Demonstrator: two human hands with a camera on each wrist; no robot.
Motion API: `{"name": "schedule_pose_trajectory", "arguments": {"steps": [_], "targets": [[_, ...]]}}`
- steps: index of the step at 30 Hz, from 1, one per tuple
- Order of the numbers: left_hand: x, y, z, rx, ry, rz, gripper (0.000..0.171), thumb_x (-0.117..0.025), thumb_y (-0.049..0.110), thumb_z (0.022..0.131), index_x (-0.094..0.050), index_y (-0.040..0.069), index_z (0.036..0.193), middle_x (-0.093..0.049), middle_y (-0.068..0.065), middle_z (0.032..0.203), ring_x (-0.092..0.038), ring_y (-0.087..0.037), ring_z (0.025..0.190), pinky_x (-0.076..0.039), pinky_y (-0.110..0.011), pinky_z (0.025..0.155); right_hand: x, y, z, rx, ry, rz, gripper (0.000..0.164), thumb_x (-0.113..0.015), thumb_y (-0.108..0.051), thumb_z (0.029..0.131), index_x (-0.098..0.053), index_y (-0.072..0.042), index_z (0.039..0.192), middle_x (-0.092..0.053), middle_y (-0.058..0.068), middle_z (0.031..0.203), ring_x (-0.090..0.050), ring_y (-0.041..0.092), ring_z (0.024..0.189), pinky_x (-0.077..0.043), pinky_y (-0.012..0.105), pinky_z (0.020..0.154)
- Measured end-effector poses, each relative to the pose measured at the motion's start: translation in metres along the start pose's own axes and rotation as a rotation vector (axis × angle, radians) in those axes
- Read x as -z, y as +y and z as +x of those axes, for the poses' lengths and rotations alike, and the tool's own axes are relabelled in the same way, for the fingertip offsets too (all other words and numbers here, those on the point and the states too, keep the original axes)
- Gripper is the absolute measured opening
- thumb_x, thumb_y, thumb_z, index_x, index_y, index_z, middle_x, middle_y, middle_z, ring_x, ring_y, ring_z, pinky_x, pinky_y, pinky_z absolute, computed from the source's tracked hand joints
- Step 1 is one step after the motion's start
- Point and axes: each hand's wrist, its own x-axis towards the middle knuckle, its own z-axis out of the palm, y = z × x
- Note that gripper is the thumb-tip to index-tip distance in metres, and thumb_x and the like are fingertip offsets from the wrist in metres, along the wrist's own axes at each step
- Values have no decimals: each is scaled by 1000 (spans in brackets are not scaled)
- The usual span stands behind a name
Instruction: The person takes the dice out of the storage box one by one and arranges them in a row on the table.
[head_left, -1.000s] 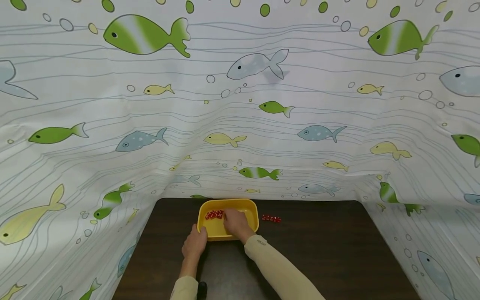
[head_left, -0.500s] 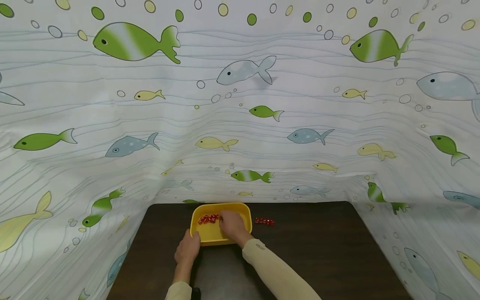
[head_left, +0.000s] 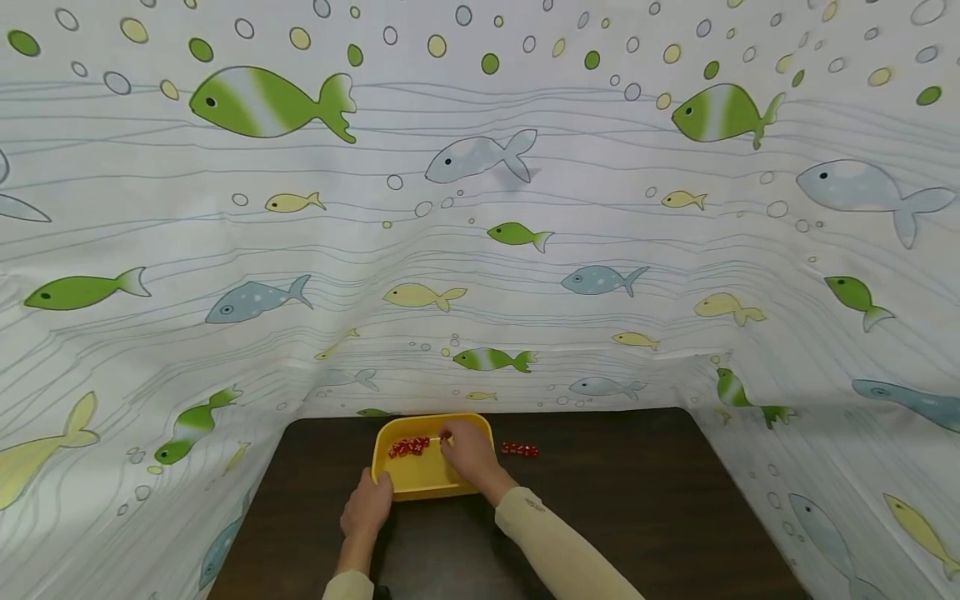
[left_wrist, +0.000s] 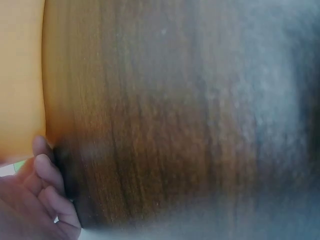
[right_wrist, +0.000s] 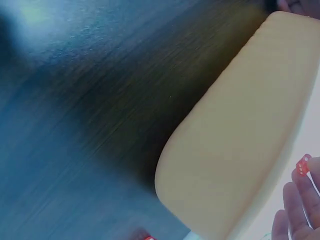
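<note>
A red die [right_wrist: 303, 165] is pinched by the right hand [head_left: 469, 454] over the yellow tray [head_left: 420, 485], gripped near-left by the left hand [head_left: 366, 506]. The sleeve mark [head_left: 535, 504] is too small to read. A dice row [head_left: 520, 450] is set beside the tray on the wood-grain table [head_left: 637, 508], backed by fish-print sheeting [head_left: 637, 225]. The right hand has since been drawn off the dice pile [head_left: 408, 447] inside.

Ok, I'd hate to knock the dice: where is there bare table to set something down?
The widest bare patch of table lies right of the right sleeve and the outer dice row. A narrower one lies between the left hand and the fish-print cloth. It's crowded at the yellow tray, with the right hand over it and more dice inside.
</note>
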Motion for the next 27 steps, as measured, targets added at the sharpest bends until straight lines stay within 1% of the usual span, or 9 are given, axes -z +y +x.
{"name": "schedule_pose_trajectory", "arguments": {"steps": [2,4,8,10,14,18,20,24,27], "targets": [[3,-1,1,-4,3,0,68,-30,47,109,-38,0,157,-66,-25,112,-58,-32,81,-41,-43,68,3,-1,-2,2,11,6,13,-74,-18,100,-79,-14,111,-79,-2,108,-70,15,96,-60,39,90],[5,-2,1,-6,3,1,67,-30,47,109,-38,-1,156,-66,-25,112,-58,-33,82,-41,-44,68,5,-2,-3,-14,15,11,14,-74,-20,100,-79,-14,112,-78,-3,110,-70,15,98,-60,39,92],[6,-5,0,-2,1,6,69,-29,47,109,-37,-1,157,-65,-28,116,-59,-34,84,-44,-48,71,9,1,-5,-58,30,21,15,-73,-22,102,-78,-17,114,-77,-3,115,-70,16,104,-59,41,97],[4,-6,-1,-4,3,8,70,-29,47,109,-36,-2,158,-65,-29,120,-61,-34,85,-45,-50,72,12,4,-7,-78,39,38,13,-72,-22,102,-77,-18,114,-77,-2,116,-70,17,104,-59,42,98],[-3,-4,-6,-10,5,-5,70,-29,46,109,-35,-2,159,-66,-29,118,-60,-33,82,-44,-48,71,21,15,-15,-119,52,75,11,-71,-21,103,-74,-18,114,-75,-1,115,-68,17,100,-59,42,96],[-7,-2,-8,-13,7,-14,70,-28,46,109,-35,-2,160,-66,-28,117,-59,-33,81,-43,-46,69,32,26,-22,-132,77,111,10,-71,-20,103,-74,-17,112,-75,0,113,-66,16,96,-59,42,92],[-6,-3,-7,-8,8,-16,70,-28,46,108,-35,-2,159,-66,-28,117,-59,-33,82,-42,-46,69,35,28,-24,-141,88,125,9,-71,-20,103,-73,-18,111,-74,0,112,-65,15,95,-60,41,90],[-3,-4,-8,-5,10,-14,70,-28,47,108,-35,-2,159,-66,-28,116,-58,-33,81,-41,-45,68,41,30,-30,-156,122,143,10,-71,-20,103,-74,-18,112,-75,0,114,-67,16,97,-60,40,91],[-1,-3,-8,-14,12,-14,72,-27,47,109,-34,-2,160,-65,-30,120,-60,-34,82,-43,-47,69,46,31,-33,-155,151,166,13,-71,-18,103,-75,-16,115,-75,2,117,-68,17,100,-61,40,93]]}}
